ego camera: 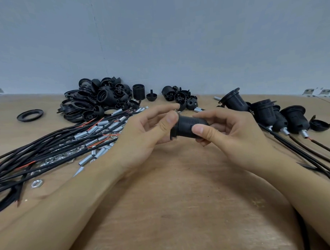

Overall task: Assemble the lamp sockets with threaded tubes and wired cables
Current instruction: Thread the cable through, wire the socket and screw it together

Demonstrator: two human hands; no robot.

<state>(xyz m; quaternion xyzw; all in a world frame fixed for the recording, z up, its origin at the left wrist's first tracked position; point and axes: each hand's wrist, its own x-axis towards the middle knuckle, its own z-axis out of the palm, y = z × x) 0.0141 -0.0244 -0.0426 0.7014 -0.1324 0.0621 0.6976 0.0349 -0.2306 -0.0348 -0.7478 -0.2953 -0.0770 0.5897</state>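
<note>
Both hands pinch the socket point(188, 128), right hand point(229, 130) on its barrel, left hand point(151, 129) at its left end, axis lying left-right.

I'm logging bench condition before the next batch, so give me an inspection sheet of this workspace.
Surface: wooden table, scuffed, bare in front.
Job's things: black socket held in mid-air; finished sockets with tubes and cables lie at right.
Clutter: pile of black parts at back; lone ring; loose nuts and tubes at left.
Grips: left hand and right hand both hold the socket.
Cables: black bundle at left, red wire ends showing; more run off right.
Surroundings: plain grey wall.
</note>
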